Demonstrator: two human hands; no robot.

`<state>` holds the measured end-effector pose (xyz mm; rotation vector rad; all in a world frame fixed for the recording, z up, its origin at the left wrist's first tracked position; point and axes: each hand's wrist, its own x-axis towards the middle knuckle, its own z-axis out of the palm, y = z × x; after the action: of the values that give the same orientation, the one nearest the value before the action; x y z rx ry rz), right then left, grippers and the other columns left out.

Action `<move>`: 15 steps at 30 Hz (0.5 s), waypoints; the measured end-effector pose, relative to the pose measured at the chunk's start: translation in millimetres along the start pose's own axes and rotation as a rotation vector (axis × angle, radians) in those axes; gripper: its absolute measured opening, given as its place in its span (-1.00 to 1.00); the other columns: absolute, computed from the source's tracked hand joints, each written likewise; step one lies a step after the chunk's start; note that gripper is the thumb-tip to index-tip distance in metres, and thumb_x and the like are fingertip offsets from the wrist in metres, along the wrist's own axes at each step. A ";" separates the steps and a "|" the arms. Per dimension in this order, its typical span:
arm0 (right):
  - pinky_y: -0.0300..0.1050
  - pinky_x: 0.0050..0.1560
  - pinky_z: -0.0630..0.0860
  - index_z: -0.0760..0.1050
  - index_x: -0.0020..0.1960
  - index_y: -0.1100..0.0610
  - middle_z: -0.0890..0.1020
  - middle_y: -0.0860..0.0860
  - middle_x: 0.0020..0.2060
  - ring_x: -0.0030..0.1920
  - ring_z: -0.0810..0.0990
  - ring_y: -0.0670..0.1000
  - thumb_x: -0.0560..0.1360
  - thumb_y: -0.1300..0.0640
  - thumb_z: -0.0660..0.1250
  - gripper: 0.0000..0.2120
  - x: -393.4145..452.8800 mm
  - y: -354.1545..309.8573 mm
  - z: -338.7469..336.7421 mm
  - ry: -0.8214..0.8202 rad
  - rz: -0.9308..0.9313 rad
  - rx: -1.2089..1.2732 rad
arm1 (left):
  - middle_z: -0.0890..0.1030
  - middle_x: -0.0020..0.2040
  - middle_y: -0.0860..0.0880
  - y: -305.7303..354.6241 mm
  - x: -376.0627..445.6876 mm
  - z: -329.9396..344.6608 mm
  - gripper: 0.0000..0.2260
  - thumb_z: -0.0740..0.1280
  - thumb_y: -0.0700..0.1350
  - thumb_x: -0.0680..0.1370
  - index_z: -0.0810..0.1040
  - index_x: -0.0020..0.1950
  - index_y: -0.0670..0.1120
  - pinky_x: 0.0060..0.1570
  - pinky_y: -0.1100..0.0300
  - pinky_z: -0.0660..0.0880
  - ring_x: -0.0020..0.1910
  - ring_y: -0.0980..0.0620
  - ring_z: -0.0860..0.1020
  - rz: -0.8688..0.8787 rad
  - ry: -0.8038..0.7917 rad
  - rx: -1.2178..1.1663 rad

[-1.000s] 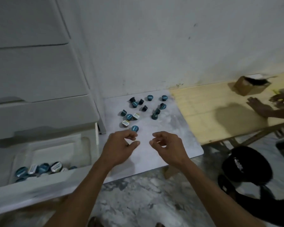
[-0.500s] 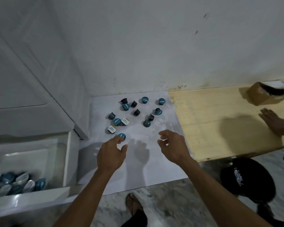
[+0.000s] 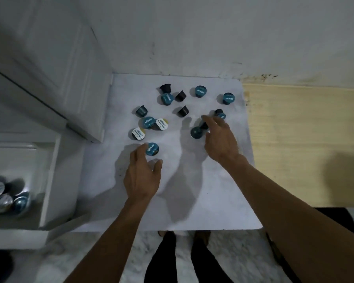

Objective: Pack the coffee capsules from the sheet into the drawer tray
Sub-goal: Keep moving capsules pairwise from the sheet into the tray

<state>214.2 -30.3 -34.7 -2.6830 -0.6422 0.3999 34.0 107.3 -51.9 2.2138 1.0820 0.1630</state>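
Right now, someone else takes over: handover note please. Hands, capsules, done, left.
Left hand: open, nothing gripped, fingertips at the nearest teal-lid capsule on the sheet.
Right hand: open, reaching into the right-hand cluster, beside a dark teal capsule; no grip visible.
Done: a few capsules already lie in the drawer tray at lower left.
Left: about a dozen or more capsules scattered on the sheet, including two white-lid capsules, several tipped on their sides. Grab and move them to the tray.
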 end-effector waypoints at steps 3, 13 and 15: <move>0.20 0.18 0.52 0.33 0.44 0.02 0.39 0.17 0.39 0.34 0.40 0.24 0.50 0.35 0.21 -0.46 8.9 9.8 9.8 0.002 -0.052 -0.035 | 0.51 0.32 -0.07 3.3 1.8 7.0 -0.57 0.40 0.03 0.52 0.40 0.34 -0.02 -0.01 -0.03 0.52 0.12 -0.13 0.59 0.002 0.054 0.030; -0.03 -0.13 0.46 0.52 0.20 0.03 0.66 0.03 0.03 0.09 0.52 0.13 0.58 0.09 0.25 -0.79 -1.1 31.5 21.9 0.269 -0.067 0.039 | 0.65 0.08 -0.14 -1.9 8.5 23.7 -0.69 0.41 -0.05 0.53 0.56 0.23 -0.13 -0.03 0.09 0.55 -0.01 -0.12 0.64 0.090 0.191 0.009; 0.00 -0.15 0.51 0.53 0.14 0.04 0.67 0.04 -0.10 0.04 0.54 0.11 0.56 0.05 0.31 -0.82 -6.2 37.4 28.9 0.360 -0.022 0.157 | 0.66 0.04 -0.15 -5.3 9.3 25.6 -0.71 0.45 -0.08 0.52 0.59 0.19 -0.18 -0.04 0.15 0.53 -0.06 -0.09 0.65 0.165 0.244 -0.010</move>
<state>213.0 -56.7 -74.4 -2.5050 -0.5080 -0.0404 46.3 103.6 -76.5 2.3164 1.0199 0.5210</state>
